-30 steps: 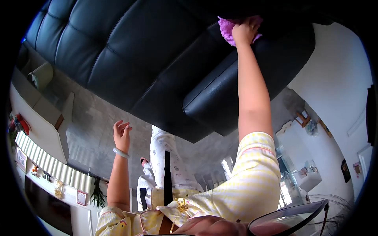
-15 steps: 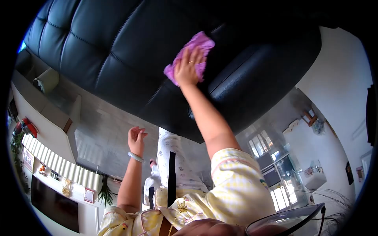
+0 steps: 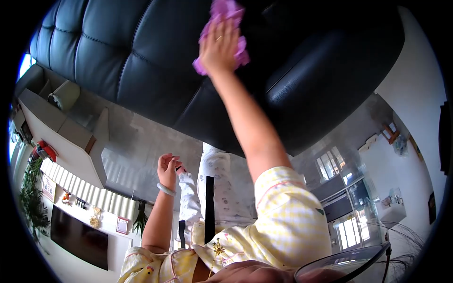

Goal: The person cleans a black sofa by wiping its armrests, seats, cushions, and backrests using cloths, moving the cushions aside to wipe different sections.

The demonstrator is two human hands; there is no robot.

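Black sofa (image 3: 158,87) takes up most of the view, stitched leather, gray floor (image 3: 141,129) past its edge. Pink cloth (image 3: 227,8) is on the sofa, left of its padded roll (image 3: 302,78), edges bunched. Right hand (image 3: 219,49) is laid over the cloth, back of hand up, fingers stretched out. Blur there, so can't confirm the cloth fully touches the leather. Left hand (image 3: 168,165) is off the sofa, past its edge, fingers loosely bent, nothing seen in it. Hands well apart.

My read: step in hand is passing the cloth across the leather. Palm flat, even pressure heel to fingertips. Cloth looks crumpled; spread it under the whole hand, else the ring (image 3: 218,38) could scuff if it slips. Overlap strokes, follow the sofa's seam (image 3: 192,101), go light on stitching. Arm is nearly straight, so pressure control is probably weak; standing closer to the sofa should help. Left hand could brace on the sofa's edge.
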